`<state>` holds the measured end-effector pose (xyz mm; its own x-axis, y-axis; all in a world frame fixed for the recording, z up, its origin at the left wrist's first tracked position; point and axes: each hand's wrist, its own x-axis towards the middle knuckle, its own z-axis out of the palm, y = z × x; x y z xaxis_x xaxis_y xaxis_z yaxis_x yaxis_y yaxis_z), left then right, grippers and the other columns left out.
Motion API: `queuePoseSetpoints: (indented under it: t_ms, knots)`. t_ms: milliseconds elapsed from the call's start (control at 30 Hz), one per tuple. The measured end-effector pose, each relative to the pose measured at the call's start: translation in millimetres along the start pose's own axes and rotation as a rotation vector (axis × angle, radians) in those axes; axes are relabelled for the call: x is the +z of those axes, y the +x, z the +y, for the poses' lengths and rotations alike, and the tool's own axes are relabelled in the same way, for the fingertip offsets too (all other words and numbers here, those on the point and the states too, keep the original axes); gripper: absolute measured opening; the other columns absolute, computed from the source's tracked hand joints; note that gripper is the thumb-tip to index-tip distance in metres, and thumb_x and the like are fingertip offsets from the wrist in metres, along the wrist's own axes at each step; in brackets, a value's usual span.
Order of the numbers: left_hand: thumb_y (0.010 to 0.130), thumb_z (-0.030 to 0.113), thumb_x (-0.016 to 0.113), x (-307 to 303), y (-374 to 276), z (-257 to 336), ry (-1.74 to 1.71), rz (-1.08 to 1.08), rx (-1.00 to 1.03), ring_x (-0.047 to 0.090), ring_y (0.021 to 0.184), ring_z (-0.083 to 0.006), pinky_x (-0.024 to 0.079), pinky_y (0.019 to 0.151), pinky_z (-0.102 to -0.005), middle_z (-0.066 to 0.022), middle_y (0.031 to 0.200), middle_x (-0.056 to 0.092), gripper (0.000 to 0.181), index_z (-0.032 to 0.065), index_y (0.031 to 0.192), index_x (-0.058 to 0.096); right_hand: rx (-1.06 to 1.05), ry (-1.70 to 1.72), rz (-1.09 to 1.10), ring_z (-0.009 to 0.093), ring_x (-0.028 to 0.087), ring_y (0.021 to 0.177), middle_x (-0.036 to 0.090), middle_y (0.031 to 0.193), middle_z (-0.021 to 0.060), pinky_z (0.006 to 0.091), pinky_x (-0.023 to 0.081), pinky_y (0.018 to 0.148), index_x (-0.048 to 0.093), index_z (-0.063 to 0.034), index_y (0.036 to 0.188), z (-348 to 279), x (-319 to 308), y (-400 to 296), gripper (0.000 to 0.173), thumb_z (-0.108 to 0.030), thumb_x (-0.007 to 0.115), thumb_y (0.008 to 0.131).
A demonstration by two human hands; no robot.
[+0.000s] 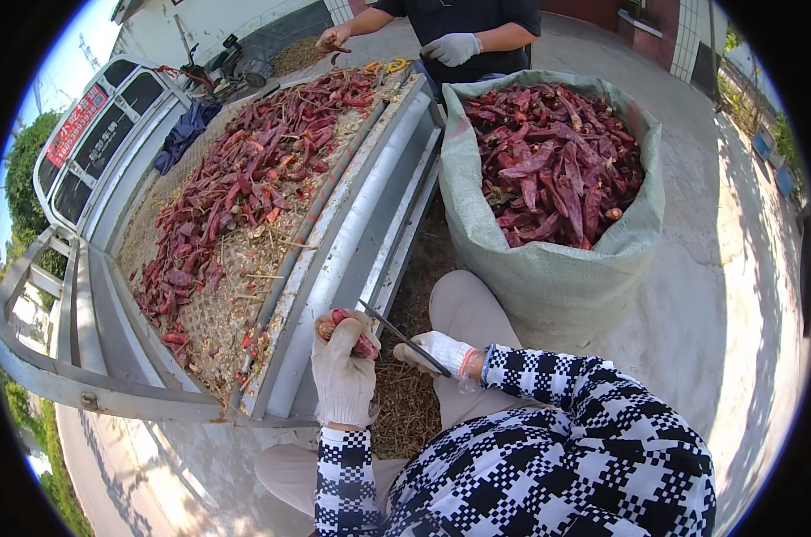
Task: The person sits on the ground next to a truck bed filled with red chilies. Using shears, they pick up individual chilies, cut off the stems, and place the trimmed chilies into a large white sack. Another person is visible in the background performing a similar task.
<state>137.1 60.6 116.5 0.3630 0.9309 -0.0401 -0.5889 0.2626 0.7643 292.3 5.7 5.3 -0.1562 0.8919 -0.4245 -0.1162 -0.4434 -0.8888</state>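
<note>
My left hand (344, 376), in a soiled white knitted glove, grips a few dried red chili peppers (363, 346) in front of the truck bed's edge. My right hand (439, 352), gloved in white too, holds a long, thin, dark metal tool (399, 333). The tool slants up and left, its tip near the peppers; whether it is a knife or closed scissors I cannot tell. A heap of dried red chilies (244, 181) lies along the truck bed (204, 295). Right of the bed stands a pale green woven sack (546, 285) filled with red chilies (560, 161).
Across from me a person in a dark shirt (472, 20) holds a chili over the bed, one gloved hand near the sack. Stems and debris (405, 396) cover the ground between my legs. The bed's metal side rail (110, 382) curves at left, with dark blue cloth (185, 136) beyond.
</note>
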Motion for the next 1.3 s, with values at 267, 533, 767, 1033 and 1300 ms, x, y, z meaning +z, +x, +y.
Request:
queuePoseSetpoints:
  t_ms: [267,533,767,1033,1300]
  knots:
    - [0.094,0.014,0.069,232,118,-50,-0.122,-0.71,-0.341,0.063,0.097,-0.0179,0.056,0.089,-0.0392,-0.0089,0.114,0.06,0.041,0.0032,0.129,0.049,-0.013,0.142,0.086,0.011,0.047,0.051,0.051,0.063,-0.0022,0.0264,0.037,0.048,0.06,-0.0114,0.075,30,-34,6,0.04,-0.048,0.065,0.09]
    - [0.1,0.041,0.06,247,107,-87,0.053,-0.494,-0.404,0.057,0.102,-0.0183,0.044,0.099,-0.0496,-0.0011,0.106,0.058,0.038,0.0108,0.121,0.057,-0.133,0.269,0.006,0.01,0.05,0.049,0.054,0.065,-0.0012,0.0253,0.038,0.043,0.059,-0.009,0.081,36,-32,3,0.025,-0.031,0.062,0.094]
    - [0.087,0.071,0.058,200,112,-63,-0.287,-0.683,-0.444,0.057,0.113,-0.0319,0.04,0.106,-0.053,-0.0175,0.117,0.062,0.085,-0.0051,0.125,0.056,-0.053,0.106,0.044,0.011,0.045,0.047,0.05,0.061,-0.002,0.0277,0.034,0.043,0.054,-0.0105,0.072,22,-23,5,0.039,-0.044,0.061,0.091]
    - [0.094,0.062,0.053,120,83,-18,-0.425,-0.625,-0.386,0.059,0.117,-0.0354,0.045,0.105,-0.0553,-0.0213,0.121,0.062,0.074,-0.0043,0.126,0.058,-0.191,-0.149,0.234,0.019,0.054,0.057,0.057,0.066,0.0058,0.0311,0.043,0.055,0.059,-0.0036,0.084,-38,-24,-12,0.036,-0.038,0.068,0.086]
    - [0.095,0.006,0.056,-62,-13,0,-0.027,-0.068,-0.155,0.064,0.11,-0.0284,0.051,0.1,-0.0429,-0.0186,0.119,0.064,0.039,-0.0059,0.131,0.053,-0.616,-0.583,0.87,0.035,0.066,0.076,0.067,0.08,0.0189,0.0373,0.053,0.074,0.063,0.0007,0.101,-209,-45,84,0.039,-0.031,0.074,0.08]
